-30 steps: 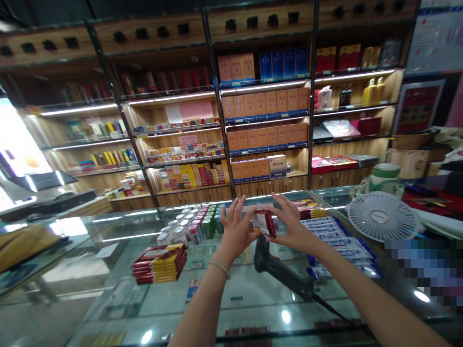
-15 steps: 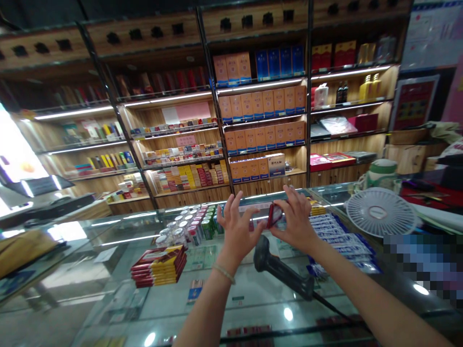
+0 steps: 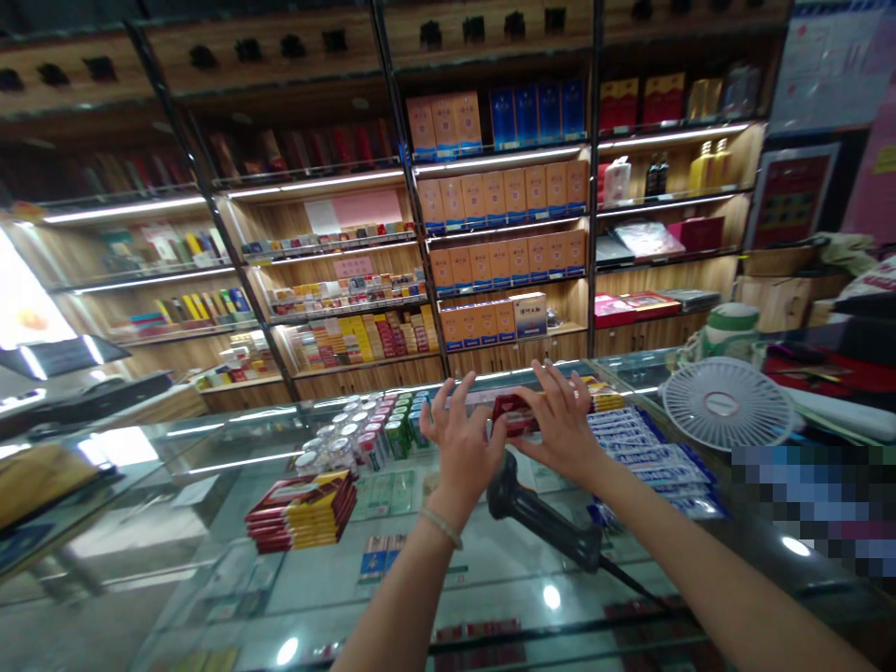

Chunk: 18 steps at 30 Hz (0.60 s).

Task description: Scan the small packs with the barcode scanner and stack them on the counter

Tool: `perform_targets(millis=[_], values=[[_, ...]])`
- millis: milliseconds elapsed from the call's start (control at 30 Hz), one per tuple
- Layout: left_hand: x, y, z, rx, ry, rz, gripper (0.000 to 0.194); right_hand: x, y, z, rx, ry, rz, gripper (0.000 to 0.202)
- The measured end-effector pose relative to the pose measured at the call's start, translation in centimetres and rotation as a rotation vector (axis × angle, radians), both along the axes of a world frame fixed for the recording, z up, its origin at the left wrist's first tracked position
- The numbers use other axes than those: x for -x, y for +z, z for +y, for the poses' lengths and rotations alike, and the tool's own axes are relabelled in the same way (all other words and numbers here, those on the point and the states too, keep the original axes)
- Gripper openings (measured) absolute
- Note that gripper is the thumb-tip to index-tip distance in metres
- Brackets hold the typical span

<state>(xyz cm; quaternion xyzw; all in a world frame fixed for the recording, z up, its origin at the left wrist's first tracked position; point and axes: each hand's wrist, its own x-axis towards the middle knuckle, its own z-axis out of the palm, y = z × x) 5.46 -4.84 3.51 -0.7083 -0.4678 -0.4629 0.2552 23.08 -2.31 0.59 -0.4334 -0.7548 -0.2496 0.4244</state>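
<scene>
In front of me, above the glass counter [image 3: 294, 607], a small red packet [image 3: 513, 414] is held up between both hands. My left hand [image 3: 458, 443] pinches its left end with thumb and forefinger, the other fingers raised. The right end sits between the thumb and fingers of my right hand [image 3: 560, 425], which covers part of it. I cannot read what the packet contains. Just below the hands, a black handheld barcode scanner [image 3: 550, 527] lies on the glass with its cable running off to the lower right.
Left of the hands is a stack of red and yellow packets [image 3: 301, 511], with rows of small round containers [image 3: 357, 434] behind it. Blue and white packets [image 3: 654, 457] lie at right, near a white fan [image 3: 724, 406]. Stocked shelves [image 3: 504, 345] line the back wall.
The red packet has turned from nearly edge-on to showing a broad side. My left hand has closed in on its left end, and the view has shifted slightly.
</scene>
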Motion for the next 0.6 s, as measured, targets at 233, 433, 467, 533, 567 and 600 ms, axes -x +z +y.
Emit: perform_targets(millis=[233,433,467,533,567,600], values=[[1.8,0.8,1.0,0.005,0.059,-0.073,0.021,-1.7,0.1,1.1,0.006,-0.082,0.037,0.064],[2.6,0.5,2.0,0.052,0.031,-0.115,0.023,-2.1,0.1,1.4,0.005,-0.105,0.015,0.059],[2.6,0.3,2.1,0.046,0.030,-0.114,0.023,-2.1,0.1,1.3,0.004,-0.100,0.014,0.059],[2.7,0.1,2.3,0.038,0.034,-0.109,0.025,-2.1,0.2,1.2,-0.006,-0.093,0.019,0.058],[2.8,0.0,2.4,0.039,0.040,-0.106,0.026,-2.2,0.2,1.1,-0.016,-0.091,0.020,0.058],[2.9,0.0,2.5,0.044,0.049,-0.101,0.028,-2.2,0.2,1.1,-0.029,-0.091,0.020,0.057]])
